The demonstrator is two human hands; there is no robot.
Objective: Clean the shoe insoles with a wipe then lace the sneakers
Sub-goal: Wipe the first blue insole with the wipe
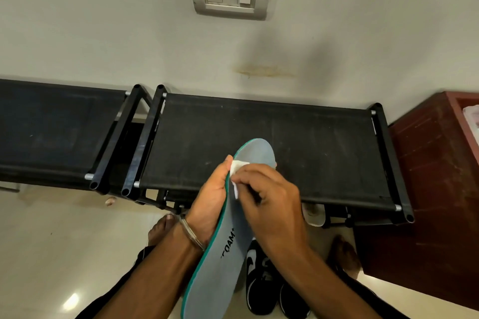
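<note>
above the black shoe rack (pixel 272 134) the left hand (pixel 210 204) grips the grey insole (pixel 225 254) while the right hand (pixel 269 197) pinches the wipe (pixel 237 168) onto it; pressing hard could fold the thin, unsupported toe end.

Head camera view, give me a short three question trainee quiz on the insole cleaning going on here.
1. True or false: the white wipe is pressed on the grey insole by the right hand.
2. Which hand steadies the insole from its edge?
3. The black sneakers are: A on the black shoe rack, B on the floor, C held in a hand.

Key: 1 true; 2 the left hand; 3 B.
</note>
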